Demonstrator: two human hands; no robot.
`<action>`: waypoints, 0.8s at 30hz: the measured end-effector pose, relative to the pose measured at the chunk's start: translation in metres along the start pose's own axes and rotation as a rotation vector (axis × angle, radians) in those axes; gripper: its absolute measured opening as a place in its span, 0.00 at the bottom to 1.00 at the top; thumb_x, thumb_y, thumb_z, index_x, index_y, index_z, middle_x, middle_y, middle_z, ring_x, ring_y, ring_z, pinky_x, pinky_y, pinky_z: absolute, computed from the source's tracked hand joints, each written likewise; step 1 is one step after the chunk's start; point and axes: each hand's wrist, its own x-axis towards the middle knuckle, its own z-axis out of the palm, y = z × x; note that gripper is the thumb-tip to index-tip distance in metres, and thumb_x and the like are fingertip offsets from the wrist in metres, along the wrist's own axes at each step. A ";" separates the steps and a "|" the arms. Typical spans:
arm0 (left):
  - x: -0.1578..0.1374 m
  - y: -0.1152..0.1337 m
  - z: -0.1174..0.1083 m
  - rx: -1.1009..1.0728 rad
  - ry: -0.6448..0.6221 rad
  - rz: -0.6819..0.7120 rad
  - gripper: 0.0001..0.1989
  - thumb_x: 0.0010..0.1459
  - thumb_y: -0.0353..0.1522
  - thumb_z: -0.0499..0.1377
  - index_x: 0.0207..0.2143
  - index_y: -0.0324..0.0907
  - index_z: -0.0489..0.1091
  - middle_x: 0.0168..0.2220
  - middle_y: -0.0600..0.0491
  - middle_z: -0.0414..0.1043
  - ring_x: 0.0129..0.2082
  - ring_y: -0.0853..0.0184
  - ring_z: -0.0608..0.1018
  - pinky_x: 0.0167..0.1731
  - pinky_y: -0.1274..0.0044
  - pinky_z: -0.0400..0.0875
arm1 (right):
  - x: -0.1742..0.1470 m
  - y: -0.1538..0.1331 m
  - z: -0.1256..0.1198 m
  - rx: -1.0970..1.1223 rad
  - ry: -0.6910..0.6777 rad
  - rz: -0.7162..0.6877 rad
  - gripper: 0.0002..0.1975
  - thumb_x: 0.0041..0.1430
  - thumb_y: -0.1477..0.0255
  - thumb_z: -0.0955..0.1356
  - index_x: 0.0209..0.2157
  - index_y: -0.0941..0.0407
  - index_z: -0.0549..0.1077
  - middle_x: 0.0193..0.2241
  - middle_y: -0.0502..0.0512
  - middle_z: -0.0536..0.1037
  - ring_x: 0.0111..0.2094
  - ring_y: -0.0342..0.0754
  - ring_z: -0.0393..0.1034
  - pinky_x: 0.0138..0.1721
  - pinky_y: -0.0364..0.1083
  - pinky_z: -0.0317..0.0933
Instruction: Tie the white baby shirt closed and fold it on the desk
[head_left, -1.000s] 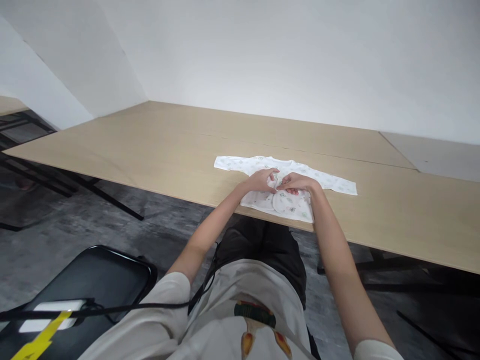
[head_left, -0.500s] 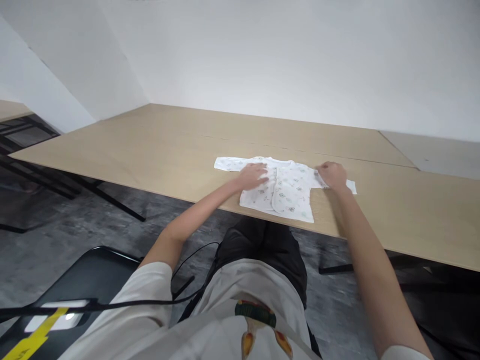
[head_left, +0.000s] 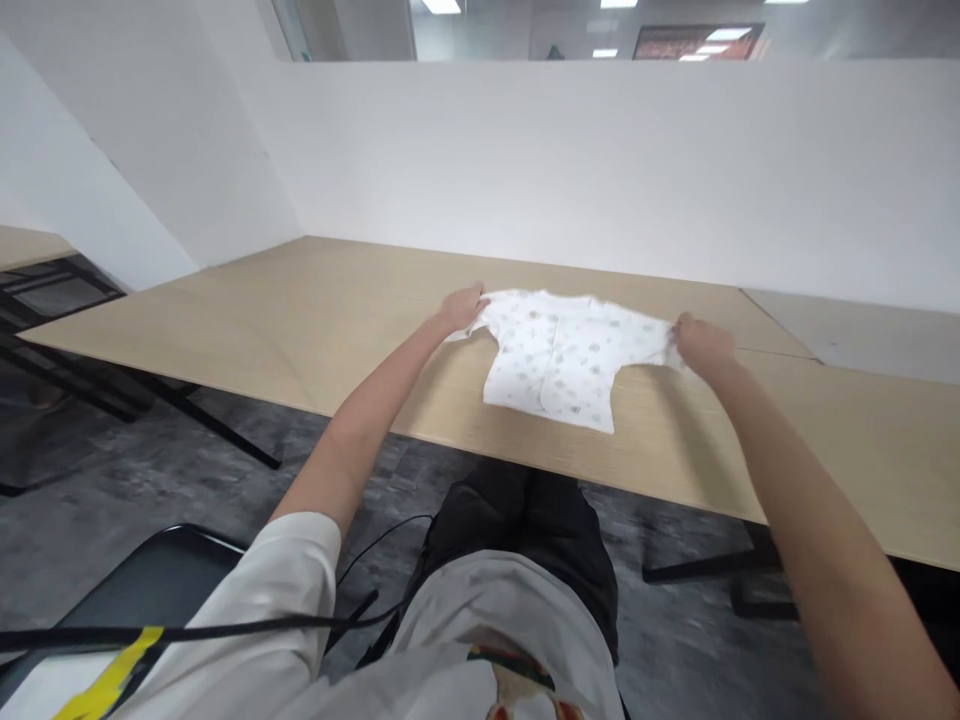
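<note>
A small white baby shirt with a scattered print and a front overlap is stretched between my two hands, over the wooden table. My left hand is closed on the sleeve at the left, and the cuff end droops below it. At the right, my right hand grips the other sleeve; it is slightly blurred. The shirt's upper part looks raised. Whether its lower hem touches the tabletop I cannot tell.
A white wall with a window strip above it stands behind the table. At the lower left is a black chair, with a black cable and yellow tag crossing in front. Another table stands far left.
My left hand has gone from resting on the shirt's front to gripping the left sleeve. My right hand has shifted slightly right, and the shirt has been lifted and pulled away from the table's edge.
</note>
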 end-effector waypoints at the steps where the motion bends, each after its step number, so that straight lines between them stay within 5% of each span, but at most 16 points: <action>1: 0.007 0.001 -0.017 0.011 0.084 -0.013 0.22 0.66 0.41 0.44 0.55 0.36 0.60 0.44 0.41 0.73 0.46 0.59 0.74 0.44 0.75 0.65 | 0.003 0.004 -0.018 -0.011 0.096 0.046 0.19 0.69 0.70 0.54 0.51 0.65 0.67 0.41 0.76 0.75 0.40 0.59 0.73 0.33 0.49 0.55; 4: 0.013 0.001 -0.057 0.053 0.300 -0.034 0.25 0.67 0.43 0.42 0.57 0.36 0.58 0.40 0.43 0.73 0.45 0.59 0.74 0.43 0.75 0.64 | 0.004 0.019 -0.055 -0.042 0.398 0.160 0.22 0.71 0.64 0.52 0.48 0.66 0.67 0.35 0.74 0.76 0.35 0.54 0.71 0.30 0.47 0.47; 6: 0.003 -0.002 -0.062 0.104 0.356 -0.017 0.25 0.67 0.44 0.41 0.56 0.36 0.59 0.38 0.43 0.73 0.44 0.58 0.75 0.42 0.74 0.65 | -0.003 0.028 -0.056 -0.058 0.525 0.138 0.28 0.72 0.62 0.49 0.45 0.67 0.69 0.32 0.75 0.75 0.32 0.50 0.68 0.29 0.47 0.43; 13: -0.080 -0.039 0.013 0.317 0.047 0.440 0.10 0.63 0.33 0.52 0.38 0.37 0.70 0.34 0.44 0.74 0.36 0.61 0.75 0.36 0.74 0.65 | -0.067 0.052 0.040 -0.118 0.371 -0.553 0.29 0.70 0.56 0.53 0.26 0.59 0.71 0.22 0.64 0.71 0.23 0.46 0.58 0.27 0.47 0.41; 16: -0.109 -0.057 0.035 0.287 0.032 0.533 0.08 0.60 0.28 0.52 0.34 0.38 0.71 0.33 0.44 0.74 0.34 0.63 0.75 0.36 0.73 0.66 | -0.098 0.065 0.073 -0.135 0.338 -0.748 0.19 0.68 0.68 0.58 0.27 0.57 0.72 0.23 0.59 0.72 0.25 0.47 0.61 0.28 0.46 0.45; 20: -0.126 -0.077 0.043 0.147 0.114 0.344 0.07 0.57 0.28 0.52 0.33 0.39 0.70 0.36 0.43 0.73 0.37 0.60 0.75 0.38 0.71 0.67 | -0.121 0.084 0.088 -0.035 0.276 -0.704 0.12 0.57 0.84 0.61 0.32 0.57 0.74 0.29 0.61 0.75 0.29 0.48 0.65 0.30 0.46 0.50; 24: -0.127 -0.090 0.053 -0.213 0.286 -0.042 0.11 0.55 0.32 0.54 0.42 0.38 0.68 0.42 0.42 0.73 0.42 0.58 0.75 0.41 0.70 0.69 | -0.126 0.091 0.090 0.149 0.258 -0.307 0.08 0.55 0.81 0.66 0.25 0.56 0.70 0.28 0.67 0.74 0.27 0.48 0.64 0.27 0.49 0.48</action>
